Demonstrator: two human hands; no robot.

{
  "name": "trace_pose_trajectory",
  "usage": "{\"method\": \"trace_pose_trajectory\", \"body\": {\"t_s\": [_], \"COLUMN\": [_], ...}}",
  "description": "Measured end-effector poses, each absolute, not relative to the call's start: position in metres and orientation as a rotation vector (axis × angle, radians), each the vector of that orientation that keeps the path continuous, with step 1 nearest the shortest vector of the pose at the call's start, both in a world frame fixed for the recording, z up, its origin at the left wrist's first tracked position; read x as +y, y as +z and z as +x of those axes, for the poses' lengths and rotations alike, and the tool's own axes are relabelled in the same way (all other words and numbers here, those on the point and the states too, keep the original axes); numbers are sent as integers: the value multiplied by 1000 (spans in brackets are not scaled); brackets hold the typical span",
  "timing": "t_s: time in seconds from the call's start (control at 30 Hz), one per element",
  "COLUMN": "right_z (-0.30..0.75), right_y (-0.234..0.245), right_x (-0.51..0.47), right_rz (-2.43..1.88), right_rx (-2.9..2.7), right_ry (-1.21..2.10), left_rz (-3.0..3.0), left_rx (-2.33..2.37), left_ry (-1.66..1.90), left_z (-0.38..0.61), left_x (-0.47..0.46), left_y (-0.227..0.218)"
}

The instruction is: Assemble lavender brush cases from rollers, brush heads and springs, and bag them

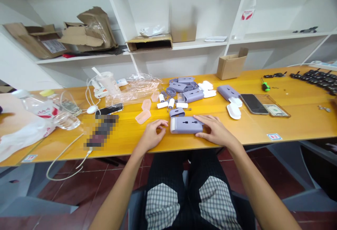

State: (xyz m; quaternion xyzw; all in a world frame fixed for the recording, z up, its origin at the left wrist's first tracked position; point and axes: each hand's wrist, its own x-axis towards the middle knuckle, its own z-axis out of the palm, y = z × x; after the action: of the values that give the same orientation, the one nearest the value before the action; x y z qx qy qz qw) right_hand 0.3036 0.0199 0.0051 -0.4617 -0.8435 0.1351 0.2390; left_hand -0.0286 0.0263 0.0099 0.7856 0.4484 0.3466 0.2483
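Note:
A purple plastic case [185, 125] with two black marks on top and a whitish left end lies near the table's front edge. My right hand [214, 130] grips its right end, thumb at the near side and fingers over the far side. Just left of the case, my left hand [153, 134] rests on the table with curved fingers, thumb and forefinger apart, and nothing visible in it. Behind the case is a purple ring-shaped part [177, 112]. White cylinders [162, 105], springs and a clear piece [180, 98] lie beyond, before a pile of purple housings [193, 95].
Peach-coloured trays [143, 116] lie to the left, near a plastic bag [139, 87]. On the right are white caps [233, 111], another purple housing [228, 92], a phone [254, 104] and a green screwdriver [265, 86]. Bottles and cables occupy the far left; shelves stand behind.

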Motion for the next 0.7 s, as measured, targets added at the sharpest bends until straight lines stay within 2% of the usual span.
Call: {"method": "trace_pose_trajectory", "body": {"t_s": [0.43,0.7], "right_z": [297,297], "right_y": [2,4], "right_x": [69,61], "right_rz": [-1316,-1321], "right_rx": [-2256,-2289], "right_ry": [382,414], "left_rz": [2412,2488], "left_rx": [1319,1556], "left_ry": [604,581], "left_z": [-27,-22], "left_x": [23,24], "left_y": [12,5]}}
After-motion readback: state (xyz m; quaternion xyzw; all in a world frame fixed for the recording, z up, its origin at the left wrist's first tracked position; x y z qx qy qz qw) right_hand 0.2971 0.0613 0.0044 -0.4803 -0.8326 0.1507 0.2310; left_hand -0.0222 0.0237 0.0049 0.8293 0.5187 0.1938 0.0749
